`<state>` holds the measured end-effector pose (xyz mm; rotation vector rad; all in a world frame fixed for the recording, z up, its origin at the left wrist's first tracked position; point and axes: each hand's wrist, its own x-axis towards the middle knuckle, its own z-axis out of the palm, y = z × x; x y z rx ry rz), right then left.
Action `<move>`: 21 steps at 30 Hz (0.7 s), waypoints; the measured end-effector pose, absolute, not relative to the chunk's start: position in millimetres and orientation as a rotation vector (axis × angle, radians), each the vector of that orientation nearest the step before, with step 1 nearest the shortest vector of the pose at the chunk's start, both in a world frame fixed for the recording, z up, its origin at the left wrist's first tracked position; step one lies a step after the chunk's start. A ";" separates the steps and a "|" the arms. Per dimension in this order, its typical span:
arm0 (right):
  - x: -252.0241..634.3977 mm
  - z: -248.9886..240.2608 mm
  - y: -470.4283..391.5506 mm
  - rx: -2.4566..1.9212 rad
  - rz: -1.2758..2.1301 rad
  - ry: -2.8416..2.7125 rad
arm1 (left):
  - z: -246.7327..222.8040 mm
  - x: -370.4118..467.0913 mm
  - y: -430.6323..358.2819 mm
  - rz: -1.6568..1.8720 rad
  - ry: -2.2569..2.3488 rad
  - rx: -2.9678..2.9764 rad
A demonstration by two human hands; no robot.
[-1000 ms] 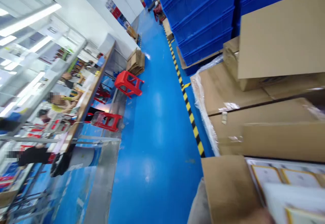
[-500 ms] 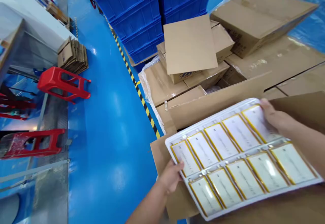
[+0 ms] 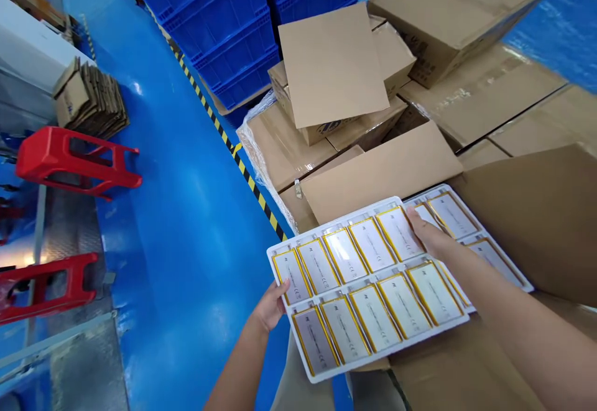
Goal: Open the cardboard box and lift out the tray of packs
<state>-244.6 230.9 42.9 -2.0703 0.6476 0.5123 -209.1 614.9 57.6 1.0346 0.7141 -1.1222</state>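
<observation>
Head camera view: a person's left hand [image 3: 273, 304] grips the near-left edge of a white tray [image 3: 368, 286] of yellow-edged flat cells, and the right hand [image 3: 431, 237] holds its far edge, thumb on top. Compared with half a second ago, the tray has slid leftward, uncovering a second tray [image 3: 471, 237] beneath the right hand, inside the open cardboard box [image 3: 536, 224]. That suggests the top tray is being lifted off the stack.

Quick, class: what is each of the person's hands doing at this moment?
Left hand: closed on the near left edge of the white tray of yellow-rimmed cells.
Right hand: gripping the same tray's far edge.
</observation>
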 end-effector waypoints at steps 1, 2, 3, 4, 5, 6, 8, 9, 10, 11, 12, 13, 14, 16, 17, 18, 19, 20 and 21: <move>-250.7 50.9 230.2 -1.931 0.546 0.661 | 54.8 -215.2 614.6 -1.105 0.712 1.008; -257.2 58.3 230.2 -1.793 0.579 0.677 | 52.2 -222.0 614.3 -1.079 0.718 0.981; -263.9 64.3 231.0 -1.681 0.602 0.700 | 49.7 -229.2 614.0 -1.048 0.732 0.955; -270.1 68.7 232.6 -1.618 0.617 0.723 | 47.2 -236.1 613.8 -1.012 0.750 0.933; -275.4 71.1 234.7 -1.585 0.627 0.742 | 44.8 -242.3 613.8 -0.979 0.770 0.913; -279.5 71.8 237.3 -1.574 0.634 0.764 | 42.7 -247.2 614.0 -0.957 0.785 0.897; -282.9 68.9 242.4 -1.607 0.639 0.861 | 40.1 -252.4 614.5 -0.955 0.786 0.874; -282.7 66.2 244.4 -1.642 0.629 0.921 | 39.9 -252.8 614.7 -0.976 0.770 0.865; -281.6 63.2 245.9 -1.674 0.616 0.972 | 40.4 -251.9 614.7 -1.003 0.751 0.857; -280.2 60.4 246.9 -1.691 0.603 1.003 | 41.6 -250.2 614.6 -1.028 0.730 0.850; -278.9 57.8 247.3 -1.689 0.595 1.014 | 43.2 -248.2 614.5 -1.044 0.713 0.844; -278.3 55.8 247.4 -1.676 0.587 1.018 | 45.1 -246.2 614.5 -1.050 0.701 0.841; -278.6 54.5 247.5 -1.658 0.585 1.020 | 47.1 -244.5 614.6 -1.050 0.696 0.839; -282.3 54.8 248.7 -1.650 0.604 1.052 | 50.6 -242.0 615.9 -1.056 0.703 0.841; -285.1 56.7 250.4 -1.673 0.621 1.071 | 51.9 -240.8 617.2 -1.063 0.719 0.846; -288.0 59.7 252.9 -1.730 0.622 1.090 | 52.9 -239.2 618.8 -1.067 0.741 0.858; -289.9 63.7 256.3 -1.822 0.614 1.078 | 53.8 -236.8 620.7 -1.061 0.763 0.877; -289.9 68.2 260.3 -1.922 0.616 1.060 | 54.8 -233.2 622.7 -1.050 0.785 0.898; -287.2 73.1 264.7 -2.093 0.535 0.998 | 56.2 -228.1 625.1 -1.042 0.805 0.913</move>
